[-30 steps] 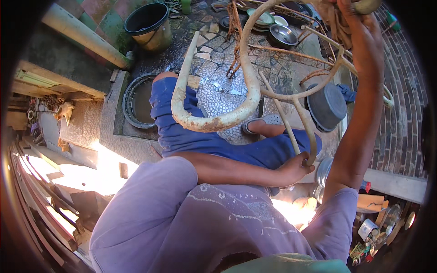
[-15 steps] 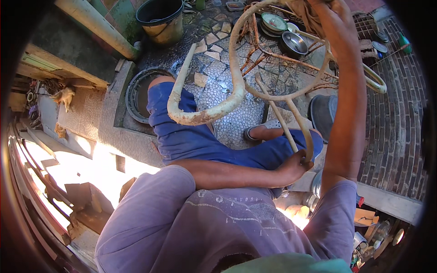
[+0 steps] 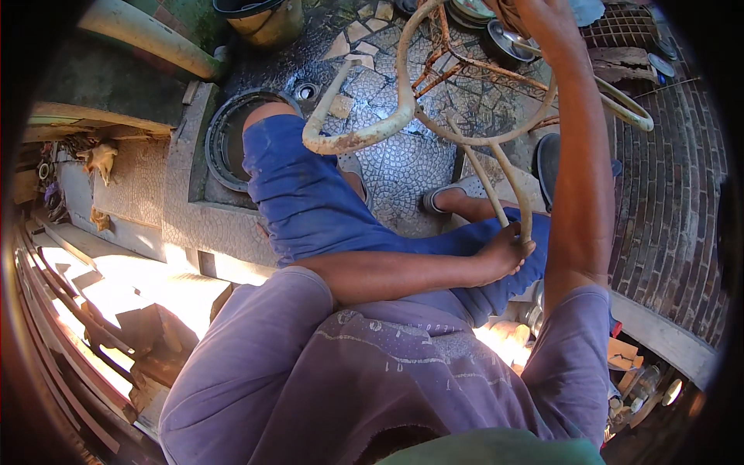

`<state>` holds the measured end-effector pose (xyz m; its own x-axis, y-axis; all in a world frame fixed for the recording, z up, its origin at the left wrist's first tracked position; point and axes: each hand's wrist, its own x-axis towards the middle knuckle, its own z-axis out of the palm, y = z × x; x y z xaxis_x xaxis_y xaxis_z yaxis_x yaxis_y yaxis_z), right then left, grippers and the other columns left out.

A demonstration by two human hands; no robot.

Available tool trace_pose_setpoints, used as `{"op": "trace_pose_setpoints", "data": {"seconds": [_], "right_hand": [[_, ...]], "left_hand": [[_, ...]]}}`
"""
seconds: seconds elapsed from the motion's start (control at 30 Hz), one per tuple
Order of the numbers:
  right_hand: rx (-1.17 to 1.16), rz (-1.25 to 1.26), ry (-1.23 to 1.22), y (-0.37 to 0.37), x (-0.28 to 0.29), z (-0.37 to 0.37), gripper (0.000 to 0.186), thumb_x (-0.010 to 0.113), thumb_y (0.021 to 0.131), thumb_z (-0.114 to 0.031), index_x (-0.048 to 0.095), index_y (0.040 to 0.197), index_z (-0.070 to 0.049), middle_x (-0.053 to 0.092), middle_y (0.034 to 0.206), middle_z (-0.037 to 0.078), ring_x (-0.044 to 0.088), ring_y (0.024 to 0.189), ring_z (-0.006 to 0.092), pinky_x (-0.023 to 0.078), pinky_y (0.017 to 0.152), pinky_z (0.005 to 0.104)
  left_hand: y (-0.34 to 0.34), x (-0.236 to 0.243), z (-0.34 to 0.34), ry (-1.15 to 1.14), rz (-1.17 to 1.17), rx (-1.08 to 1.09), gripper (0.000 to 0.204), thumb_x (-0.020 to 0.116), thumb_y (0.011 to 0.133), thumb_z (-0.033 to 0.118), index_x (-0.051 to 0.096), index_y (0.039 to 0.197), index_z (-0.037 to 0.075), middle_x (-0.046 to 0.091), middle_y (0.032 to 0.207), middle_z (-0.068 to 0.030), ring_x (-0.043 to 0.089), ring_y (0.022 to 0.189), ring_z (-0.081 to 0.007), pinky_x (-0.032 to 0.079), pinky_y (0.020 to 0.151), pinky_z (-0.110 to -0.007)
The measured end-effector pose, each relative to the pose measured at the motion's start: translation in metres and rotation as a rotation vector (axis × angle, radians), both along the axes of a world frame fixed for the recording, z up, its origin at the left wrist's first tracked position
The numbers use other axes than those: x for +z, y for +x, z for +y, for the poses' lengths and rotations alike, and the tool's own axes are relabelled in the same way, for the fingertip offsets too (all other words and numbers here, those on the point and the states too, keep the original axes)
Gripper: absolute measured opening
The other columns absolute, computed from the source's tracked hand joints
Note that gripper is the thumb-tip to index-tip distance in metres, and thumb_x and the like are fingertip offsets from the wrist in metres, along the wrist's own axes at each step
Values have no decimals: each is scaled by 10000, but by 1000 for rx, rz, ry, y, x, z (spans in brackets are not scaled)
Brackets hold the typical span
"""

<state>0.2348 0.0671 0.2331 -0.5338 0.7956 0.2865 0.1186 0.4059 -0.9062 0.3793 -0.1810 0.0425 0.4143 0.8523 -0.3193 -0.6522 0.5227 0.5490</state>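
Note:
A cream-painted metal tube frame (image 3: 407, 85), bent in curves with a ring in it and rust and dirt on the paint, is raised in front of my knees. My left hand (image 3: 505, 256) reaches across my lap, its fingers wrapped round the lower end of the frame by my right thigh. At the top edge, on the frame's far side, my right hand (image 3: 546, 19) is closed on a crumpled brown cloth (image 3: 509, 14) by the tube. The picture's edge cuts off part of that hand.
Beyond the frame stand a rusty metal rack (image 3: 496, 70) and a metal bowl (image 3: 508, 48). A bucket (image 3: 271, 23) sits at the far left, a round dark-rimmed basin (image 3: 221, 147) by my left knee. A brick surface (image 3: 666, 209) lies to the right.
The view has tilted, so the floor and bucket sit higher in the picture. The frame and my left hand appear slightly higher too. Both hands keep their holds.

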Motion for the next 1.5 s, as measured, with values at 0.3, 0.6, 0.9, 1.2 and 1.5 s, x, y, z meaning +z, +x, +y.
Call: {"op": "trace_pose_setpoints", "data": {"seconds": [0.3,0.6,0.9,1.2,1.5], "right_hand": [[-60,-108,80,-22,-81,45,110,643,983,-163,596,952,-68,557,750,-26,515,686,93,434,611,300],[-76,-108,82,-46,-146,75,123,634,980,-160,613,952,-42,560,757,-23,529,721,106,452,644,313],[-49,-131,219,-63,-181,89,222,725,931,-232,622,1008,-51,638,841,18,579,829,102,477,767,293],[-173,-269,186,-84,-175,74,302,706,928,-337,624,1044,-70,713,866,173,706,826,368,520,735,463],[-244,-333,340,-88,-181,75,314,710,907,-317,658,1132,-103,728,922,193,710,882,388,530,748,500]], "left_hand": [[-25,-37,25,-22,88,-9,241,587,998,237,446,1076,57,496,758,-11,532,623,-97,469,503,-249],[-23,-94,50,-100,186,54,305,593,969,290,478,1125,55,566,733,-47,599,578,-154,511,482,-299],[-14,-129,60,-24,99,33,276,567,967,255,499,1117,34,593,704,-58,600,533,-151,494,441,-297],[-56,-143,84,36,530,-423,303,535,974,190,586,1177,-29,716,953,-167,715,785,-295,593,729,-388],[-300,-11,84,584,1889,595,461,648,896,235,581,1304,32,577,1309,-266,540,1257,-392,410,1045,-465]]}}
